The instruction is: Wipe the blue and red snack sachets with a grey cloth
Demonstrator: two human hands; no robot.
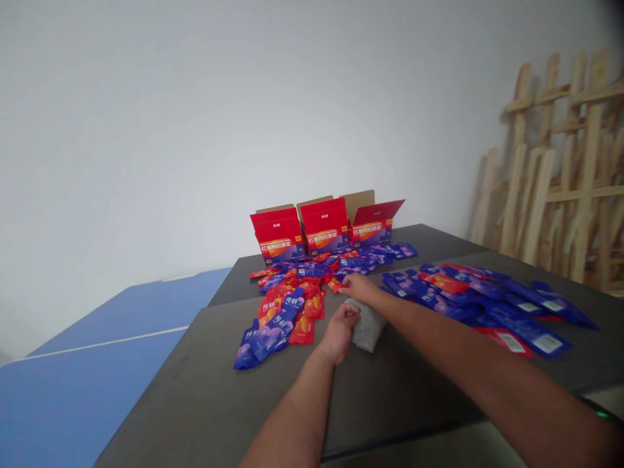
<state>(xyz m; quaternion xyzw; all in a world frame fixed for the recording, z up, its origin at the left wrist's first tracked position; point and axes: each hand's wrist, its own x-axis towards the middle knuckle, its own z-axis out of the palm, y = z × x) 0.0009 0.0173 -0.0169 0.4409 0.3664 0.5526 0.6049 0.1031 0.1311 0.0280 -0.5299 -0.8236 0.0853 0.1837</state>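
Note:
My left hand is closed, its fingers curled on the left edge of a grey, crumpled thing that looks like a cloth or soft bag. It rests on the dark table. Just beyond it, my right hand reaches across to the left, fingertips pinched at a small red sachet. My right forearm passes over part of the grey thing. Left of my hands lie red sachets and blue-purple sachets, overlapping in a loose pile.
Three open red boxes stand in a row at the back, flaps raised, with more mixed sachets before them. Another spread pile lies right. A blue table is left; wooden slats lean at the right wall.

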